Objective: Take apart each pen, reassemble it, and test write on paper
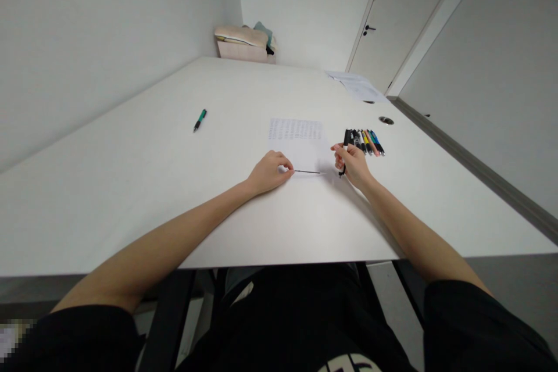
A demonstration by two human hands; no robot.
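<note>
My left hand (271, 172) rests over the near left edge of a sheet of paper (300, 151), thumb and forefinger closed on the end of a thin dark stick that looks like a pen refill (307, 172). The refill points right, toward my other hand. My right hand (352, 164) is closed around a black and white pen (346, 145), held nearly upright just right of the paper. The pen's lower end is dark; fingers hide part of its middle. Rows of faint writing cover the upper part of the sheet.
Several pens (366, 142) lie side by side just beyond my right hand. A green and black pen (200, 120) lies alone to the left. More papers (357, 86) sit at the far right of the white table (143, 186), near a round cable hole (386, 120).
</note>
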